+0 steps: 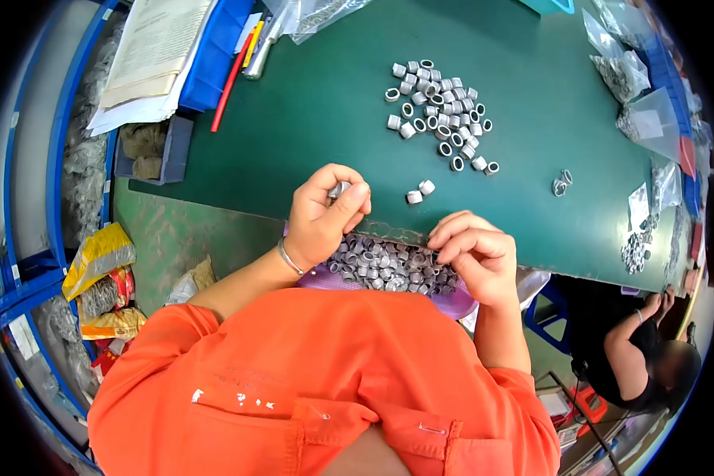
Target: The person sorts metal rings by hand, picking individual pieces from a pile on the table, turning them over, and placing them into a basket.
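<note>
The left hand [325, 213] is closed on a short metal ring [339, 190], which is pinched between the thumb and the bent fingers, above the near edge of the green table [254, 170]. The right hand [477, 252] is curled at this same edge, with the thumb and fingertips near each other; I cannot tell if something is held between them. Below and between the two hands, many loose rings [381, 266] lie in a purple basket [454, 303] at the person's lap. On the table, a scattered group of rings [451, 119] lies farther away, some upright and some on their sides, and two single rings [420, 191] lie nearer, between this group and the hands.

From here, the ring in the left hand could slip, because it is small and the fingers cover most of it; then it could drop into the basket or to the floor. The two single rings are round, so a brush of a knuckle could make them roll. The basket is close to the body, and in my judgement a movement of the legs could tip it and spill its rings. The sleeve of the orange shirt [309, 357] does not reach the basket's contents.
</note>
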`<state>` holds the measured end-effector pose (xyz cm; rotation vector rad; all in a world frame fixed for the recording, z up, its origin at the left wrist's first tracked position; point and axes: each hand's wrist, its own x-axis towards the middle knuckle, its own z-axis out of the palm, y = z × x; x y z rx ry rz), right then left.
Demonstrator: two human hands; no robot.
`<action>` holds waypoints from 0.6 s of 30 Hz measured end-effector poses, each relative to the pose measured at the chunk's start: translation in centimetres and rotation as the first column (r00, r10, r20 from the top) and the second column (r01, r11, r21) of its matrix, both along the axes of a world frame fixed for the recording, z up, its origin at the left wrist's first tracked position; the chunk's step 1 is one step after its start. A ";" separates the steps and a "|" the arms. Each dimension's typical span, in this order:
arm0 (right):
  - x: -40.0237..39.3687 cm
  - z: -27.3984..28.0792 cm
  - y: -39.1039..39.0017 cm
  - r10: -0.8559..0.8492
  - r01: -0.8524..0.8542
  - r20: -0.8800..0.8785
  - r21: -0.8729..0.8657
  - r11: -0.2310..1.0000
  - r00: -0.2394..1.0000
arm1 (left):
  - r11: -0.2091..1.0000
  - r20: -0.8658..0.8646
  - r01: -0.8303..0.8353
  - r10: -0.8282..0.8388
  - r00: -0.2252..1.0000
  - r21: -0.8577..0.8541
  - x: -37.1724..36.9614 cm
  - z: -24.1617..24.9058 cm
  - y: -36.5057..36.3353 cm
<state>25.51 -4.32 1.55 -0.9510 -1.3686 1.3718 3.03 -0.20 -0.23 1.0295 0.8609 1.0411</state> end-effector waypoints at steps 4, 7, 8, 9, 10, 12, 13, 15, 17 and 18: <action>-2.3 0.2 2.3 -0.352 0.196 0.511 0.335 0.922 0.784 | 1.000 -0.020 0.016 -0.016 1.000 0.000 -0.1 0.3 -0.1; -2.2 -1.2 3.2 -0.346 0.052 0.639 0.431 0.901 0.687 | 1.000 -0.015 0.008 -0.008 1.000 -0.004 0.0 0.3 -0.1; -2.2 -1.2 3.1 -0.347 0.051 0.638 0.434 0.899 0.687 | 1.000 -0.015 0.007 -0.007 1.000 -0.001 -0.1 0.3 -0.1; -2.1 -1.1 2.8 -0.302 0.180 0.520 0.273 0.945 0.799 | 1.000 -0.022 0.000 0.000 1.000 0.000 -0.1 0.4 -0.2; -2.0 -1.1 2.5 -0.281 0.271 0.377 0.082 0.959 0.882 | 1.000 -0.028 -0.006 0.006 1.000 -0.001 0.0 0.3 -0.2; -1.7 -1.2 2.1 -0.286 0.274 -0.023 -0.222 0.936 0.958 | 1.000 -0.025 0.005 -0.005 1.000 0.000 0.1 0.3 -0.1; -1.4 -0.7 2.0 -0.291 0.235 -0.152 -0.308 0.922 0.945 | 1.000 -0.028 0.017 -0.016 0.999 0.005 0.1 0.3 -0.1; -1.0 -0.6 1.7 -0.273 0.182 -0.226 -0.355 0.917 0.935 | 1.000 -0.013 0.026 -0.026 1.000 0.005 0.1 0.1 -0.1; -0.5 -0.7 1.5 -0.254 0.121 -0.304 -0.394 0.911 0.918 | 1.000 -0.040 0.012 -0.012 0.999 0.009 0.1 0.2 -0.1; -0.2 -0.9 1.4 -0.208 0.037 -0.398 -0.396 0.918 0.893 | 1.000 -0.051 0.014 -0.014 0.999 0.002 0.1 0.3 -0.1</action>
